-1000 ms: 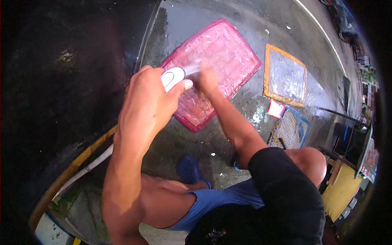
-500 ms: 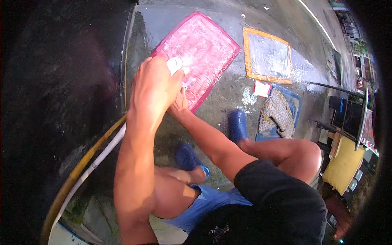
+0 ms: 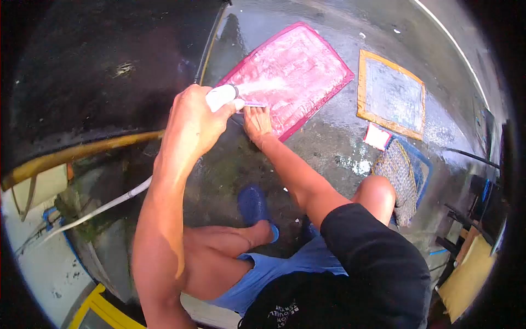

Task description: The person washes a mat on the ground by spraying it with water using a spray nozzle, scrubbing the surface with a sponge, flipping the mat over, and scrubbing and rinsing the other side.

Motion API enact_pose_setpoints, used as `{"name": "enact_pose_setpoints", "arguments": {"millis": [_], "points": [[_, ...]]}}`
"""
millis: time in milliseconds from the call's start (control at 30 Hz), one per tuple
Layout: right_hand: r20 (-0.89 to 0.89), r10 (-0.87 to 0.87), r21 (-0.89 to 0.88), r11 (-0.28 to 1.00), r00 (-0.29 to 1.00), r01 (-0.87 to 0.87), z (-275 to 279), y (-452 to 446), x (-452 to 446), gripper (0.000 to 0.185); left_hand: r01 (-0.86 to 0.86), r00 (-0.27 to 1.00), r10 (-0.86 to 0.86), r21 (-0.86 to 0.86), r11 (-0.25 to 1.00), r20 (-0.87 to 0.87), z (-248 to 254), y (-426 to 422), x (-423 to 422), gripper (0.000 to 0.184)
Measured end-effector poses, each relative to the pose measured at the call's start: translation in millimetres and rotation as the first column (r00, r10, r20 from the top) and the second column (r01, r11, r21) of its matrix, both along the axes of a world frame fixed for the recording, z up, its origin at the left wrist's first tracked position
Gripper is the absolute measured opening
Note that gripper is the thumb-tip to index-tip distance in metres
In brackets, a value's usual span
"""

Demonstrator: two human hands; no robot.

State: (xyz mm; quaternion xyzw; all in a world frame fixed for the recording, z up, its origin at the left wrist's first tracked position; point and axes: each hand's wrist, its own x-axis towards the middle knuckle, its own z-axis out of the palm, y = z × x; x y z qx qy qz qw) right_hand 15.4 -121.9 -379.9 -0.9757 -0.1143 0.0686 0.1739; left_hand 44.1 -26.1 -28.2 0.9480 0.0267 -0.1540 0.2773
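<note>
My left hand (image 3: 192, 118) is closed round a white spray nozzle (image 3: 222, 97), its thumb on the near side. A white spray fans from the nozzle over a pink mat (image 3: 307, 60) with a darker pink border, lying on the wet floor. My right hand (image 3: 257, 123) is down at the mat's near edge, just beyond the nozzle, with its fingers bent over something. Only a thin purple-white strip (image 3: 255, 104) shows at those fingertips; the rest is hidden. A pale hose (image 3: 109, 205) runs off to the lower left behind my left forearm.
A grey mat with an orange border (image 3: 392, 93) lies to the right. Near it are a small white-and-red packet (image 3: 377, 136), a knitted grey cloth (image 3: 397, 178) and a blue mat (image 3: 419, 170). White powder (image 3: 359, 164) is scattered on the floor. My blue shoe (image 3: 252, 203) stands below.
The view has shifted, so the mats sit farther right and lower. The nozzle has tilted sideways, showing its length, and its spray over the pink mat is plainer. Both hands keep their holds.
</note>
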Motion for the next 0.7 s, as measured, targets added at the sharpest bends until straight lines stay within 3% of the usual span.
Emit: {"name": "enact_pose_setpoints", "arguments": {"millis": [67, 167, 200, 300, 433, 467, 600, 700], "points": [[0.073, 0.005, 0.008, 1.000, 0.997, -0.006, 28, -4, -20, 0.065, -0.019, 0.997, 0.019, 0.011, 1.000, 0.069, 1, -10, -8, 0.045], [0.042, 0.099, -0.165, 0.982, 0.994, -0.091, 17, -5, -29, 0.075, -0.014, 0.983, 0.003, 0.057, 0.998, 0.181, -13, -20, -26, 0.043], [0.038, 0.065, -0.116, 0.991, 0.997, -0.060, -7, 2, -30, 0.063, -0.014, 0.985, 0.000, 0.077, 0.997, 0.171, -15, -22, -32, 0.043], [0.164, 0.072, -0.090, 0.994, 0.984, -0.058, -10, 0, -29, 0.042, -0.022, 0.992, 0.013, 0.074, 0.997, 0.129, -13, -25, -48, 0.043], [0.054, 0.091, -0.067, 0.994, 0.994, -0.088, -16, 1, -22, 0.030, -0.053, 0.992, 0.042, 0.085, 0.995, 0.123, 1, -23, -54, 0.044], [0.114, 0.079, -0.060, 0.996, 0.990, -0.073, -18, 0, -20, 0.022, -0.062, 0.991, 0.048, 0.115, 0.991, 0.128, 6, -24, -55, 0.044], [-0.042, 0.069, -0.067, 0.995, 0.997, -0.072, 5, -2, -11, 0.022, -0.092, 0.990, 0.072, 0.168, 0.982, 0.121, 17, -31, -58, 0.047], [0.006, 0.116, -0.029, 0.993, 0.993, -0.116, 23, -5, -15, 0.024, -0.091, 0.992, 0.077, 0.137, 0.986, 0.105, 10, -34, -61, 0.048]]}}
